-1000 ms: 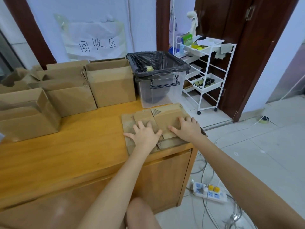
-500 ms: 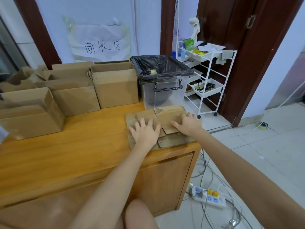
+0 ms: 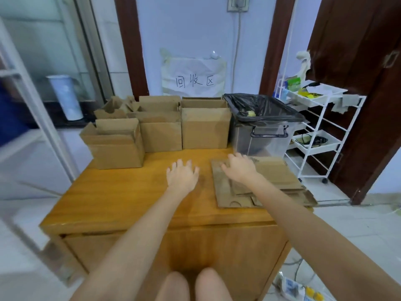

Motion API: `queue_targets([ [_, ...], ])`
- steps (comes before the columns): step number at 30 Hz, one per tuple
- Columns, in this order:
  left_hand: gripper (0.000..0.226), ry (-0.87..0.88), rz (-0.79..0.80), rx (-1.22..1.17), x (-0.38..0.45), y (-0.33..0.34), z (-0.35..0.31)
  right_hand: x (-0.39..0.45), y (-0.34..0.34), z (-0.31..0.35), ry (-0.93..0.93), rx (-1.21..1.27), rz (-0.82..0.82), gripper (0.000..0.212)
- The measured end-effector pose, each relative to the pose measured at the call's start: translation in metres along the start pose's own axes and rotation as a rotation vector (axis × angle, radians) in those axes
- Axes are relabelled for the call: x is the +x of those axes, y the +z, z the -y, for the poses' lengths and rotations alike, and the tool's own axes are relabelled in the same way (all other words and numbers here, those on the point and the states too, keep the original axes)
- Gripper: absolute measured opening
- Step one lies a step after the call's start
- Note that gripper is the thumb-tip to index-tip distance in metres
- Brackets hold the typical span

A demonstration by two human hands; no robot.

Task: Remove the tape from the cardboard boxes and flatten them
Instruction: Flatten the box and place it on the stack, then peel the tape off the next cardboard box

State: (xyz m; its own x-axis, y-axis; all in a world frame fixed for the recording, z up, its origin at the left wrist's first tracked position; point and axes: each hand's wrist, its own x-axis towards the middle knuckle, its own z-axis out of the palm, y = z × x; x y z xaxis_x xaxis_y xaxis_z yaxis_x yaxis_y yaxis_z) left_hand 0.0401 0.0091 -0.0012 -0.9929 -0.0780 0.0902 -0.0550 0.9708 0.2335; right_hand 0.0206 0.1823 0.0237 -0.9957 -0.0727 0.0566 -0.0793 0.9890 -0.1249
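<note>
Left hand (image 3: 183,175) now off flattened cardboard (image 3: 271,181), spread above wooden table (image 3: 121,192); right hand (image 3: 239,168) flat on it.

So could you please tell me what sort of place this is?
Probably an indoor recycling corner: a handwritten sign on the wall, cardboard boxes on a wooden table, and a lined bin.

Wooden table (image 3: 121,198) bears upright boxes (image 3: 205,127), flattened cardboard (image 3: 275,181).
</note>
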Motion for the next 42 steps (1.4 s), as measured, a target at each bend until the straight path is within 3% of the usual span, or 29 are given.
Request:
queue_targets([
  [14, 0.054, -0.233, -0.037, -0.002, -0.01, -0.031, 0.16, 0.022, 0.031, 0.165, -0.233, -0.099, 0.16, 0.051],
  [20, 0.072, -0.365, -0.108, -0.055, 0.003, -0.042, 0.215, 0.041, 0.041, 0.203, -0.226, -0.067, 0.196, 0.049],
  [26, 0.099, -0.429, -0.209, -0.331, 0.034, -0.045, 0.248, 0.062, 0.05, 0.22, -0.203, -0.085, 0.204, 0.046],
  [32, 0.126, -0.441, -0.294, -0.845, 0.07, -0.038, 0.271, 0.079, 0.059, 0.233, -0.253, -0.158, 0.163, 0.044],
  [36, 0.122, -0.417, -0.353, -0.931, 0.08, -0.027, 0.272, 0.087, 0.06, 0.239, -0.294, -0.155, 0.081, 0.035],
  [42, 0.087, -0.4, -0.434, -0.894, 0.079, -0.018, 0.271, 0.093, 0.058, 0.255, -0.285, 0.05, 0.124, 0.041],
])
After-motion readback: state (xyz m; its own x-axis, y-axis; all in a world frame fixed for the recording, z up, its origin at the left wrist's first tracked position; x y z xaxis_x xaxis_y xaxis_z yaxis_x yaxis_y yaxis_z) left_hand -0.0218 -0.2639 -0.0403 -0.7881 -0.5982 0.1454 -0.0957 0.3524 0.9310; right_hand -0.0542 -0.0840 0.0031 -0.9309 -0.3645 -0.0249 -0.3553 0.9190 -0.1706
